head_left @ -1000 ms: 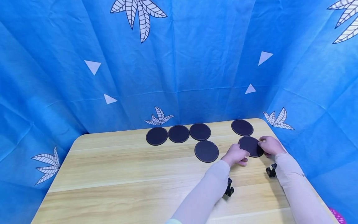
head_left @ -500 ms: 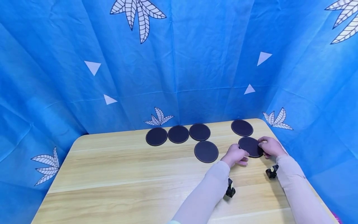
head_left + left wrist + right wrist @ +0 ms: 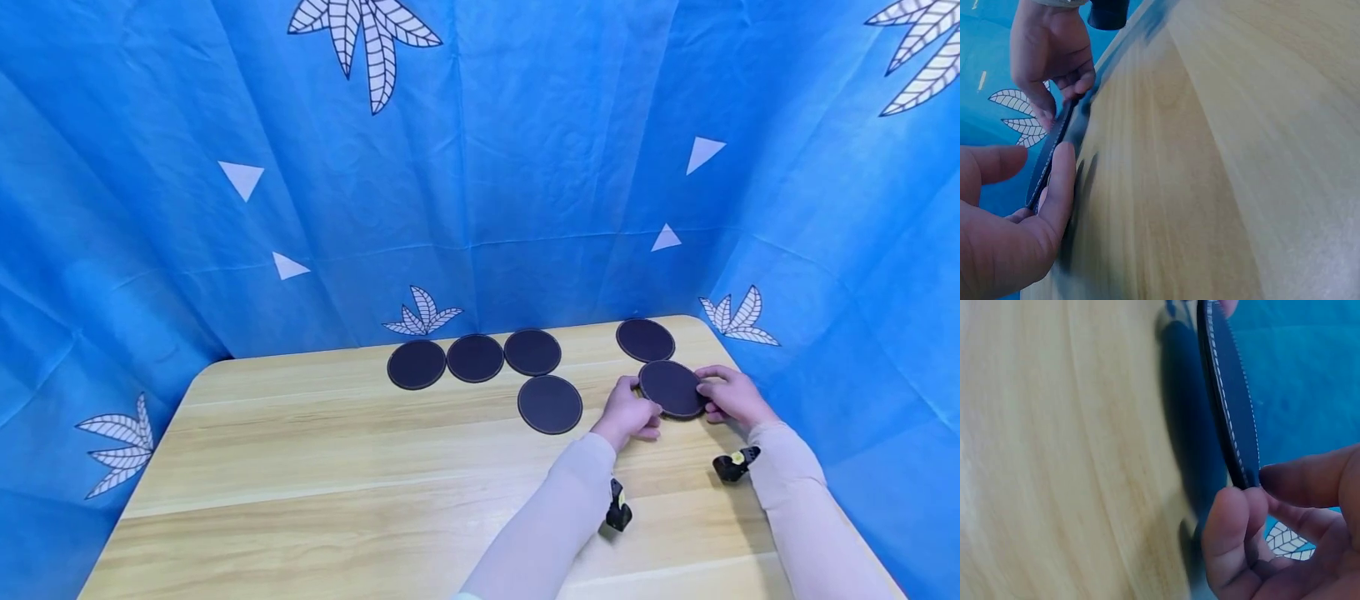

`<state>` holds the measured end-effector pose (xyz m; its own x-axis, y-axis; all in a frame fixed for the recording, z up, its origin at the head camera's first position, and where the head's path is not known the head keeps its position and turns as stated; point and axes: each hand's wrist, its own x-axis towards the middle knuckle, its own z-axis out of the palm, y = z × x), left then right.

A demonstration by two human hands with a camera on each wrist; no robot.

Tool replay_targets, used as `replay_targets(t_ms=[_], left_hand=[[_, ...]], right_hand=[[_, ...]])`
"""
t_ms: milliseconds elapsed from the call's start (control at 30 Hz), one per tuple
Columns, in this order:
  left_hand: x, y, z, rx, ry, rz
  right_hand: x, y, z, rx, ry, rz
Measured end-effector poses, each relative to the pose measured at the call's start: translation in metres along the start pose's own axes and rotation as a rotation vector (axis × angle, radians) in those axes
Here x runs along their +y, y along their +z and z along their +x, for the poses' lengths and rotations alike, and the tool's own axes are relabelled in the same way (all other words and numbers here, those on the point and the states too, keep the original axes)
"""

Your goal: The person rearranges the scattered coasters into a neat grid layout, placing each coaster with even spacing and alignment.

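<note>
A round black coaster (image 3: 670,388) with pale edge stitching is held between both hands near the table's right side. Its left edge is held by my left hand (image 3: 630,412). At the right edge, my right hand (image 3: 733,395) pinches it between thumb and fingers. In the right wrist view the coaster (image 3: 1235,400) stands clear of the wood, with a dark shadow beneath. The left wrist view shows the coaster (image 3: 1050,156) nearly edge-on; a finger (image 3: 1060,181) of my left hand lies along its underside. Just behind it lies another black coaster (image 3: 645,340).
Three black coasters, left (image 3: 416,364), middle (image 3: 475,358) and right (image 3: 532,352), lie in a touching row along the back edge. One more coaster (image 3: 550,404) lies in front of the right one. A blue patterned curtain (image 3: 465,167) surrounds the wooden table (image 3: 315,467).
The coaster between my hands has risen off the table and now slightly overlaps the view of the one behind it. My right wrist has turned a little. The other coasters keep their places.
</note>
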<state>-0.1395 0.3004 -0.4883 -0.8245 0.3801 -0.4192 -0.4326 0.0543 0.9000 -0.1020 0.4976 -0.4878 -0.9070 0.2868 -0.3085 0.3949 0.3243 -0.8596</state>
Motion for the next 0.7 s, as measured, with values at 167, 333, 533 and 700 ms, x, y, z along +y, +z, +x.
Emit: replay_targets(t_ms=[167,333,533,700], left_hand=[[-0.003,0.002,0.001,0.074,0.040,-0.018],[-0.005,-0.001,0.003,0.118,0.105,-0.049],[-0.005,-0.007,0.004,0.122,0.122,-0.047],[-0.005,-0.010,0.006,0.095,0.142,-0.027]], right_hand=[[-0.003,-0.001,-0.007,-0.011,0.007,0.153],[-0.009,-0.003,-0.017,-0.087,-0.017,0.353],[-0.010,-0.003,-0.022,-0.145,-0.057,0.446],[-0.008,-0.001,-0.022,-0.161,-0.106,0.362]])
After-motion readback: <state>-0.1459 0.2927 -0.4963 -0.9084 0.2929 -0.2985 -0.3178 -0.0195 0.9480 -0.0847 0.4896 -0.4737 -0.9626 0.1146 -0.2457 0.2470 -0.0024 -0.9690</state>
